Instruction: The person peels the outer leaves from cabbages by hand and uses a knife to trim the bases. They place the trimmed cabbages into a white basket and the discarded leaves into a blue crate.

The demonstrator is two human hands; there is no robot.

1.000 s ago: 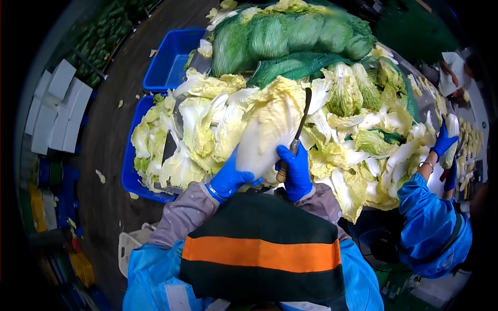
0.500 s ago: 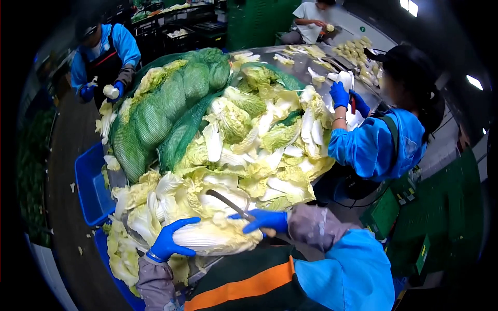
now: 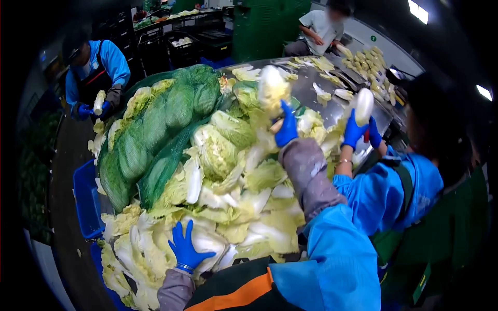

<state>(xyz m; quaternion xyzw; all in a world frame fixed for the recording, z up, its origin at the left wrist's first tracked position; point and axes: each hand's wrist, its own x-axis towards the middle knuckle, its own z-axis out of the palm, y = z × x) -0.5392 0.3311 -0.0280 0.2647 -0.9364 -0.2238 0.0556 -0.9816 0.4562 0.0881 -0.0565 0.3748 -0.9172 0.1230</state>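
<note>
My left hand is spread open over loose pale cabbage leaves at the near edge of the pile. Stretched far forward, my right hand is closed around a knife's wooden handle; its blade cannot be made out. A trimmed napa cabbage, blurred by motion, is at the fingertips of that hand, above the leaf pile. Whether the fingers still grip the cabbage is hard to tell. Beside the pile lie green mesh sacks full of cabbages.
At right, a co-worker in blue sleeves holds a white cabbage close to my right arm. Another person works at far left, one more sits at the back beside piled cabbages. A blue bin stands left of the metal table.
My right hand has moved forward and up with the cabbage and knife. My left hand has let go of the cabbage and now lies spread over leaves. The view has shifted slightly.
</note>
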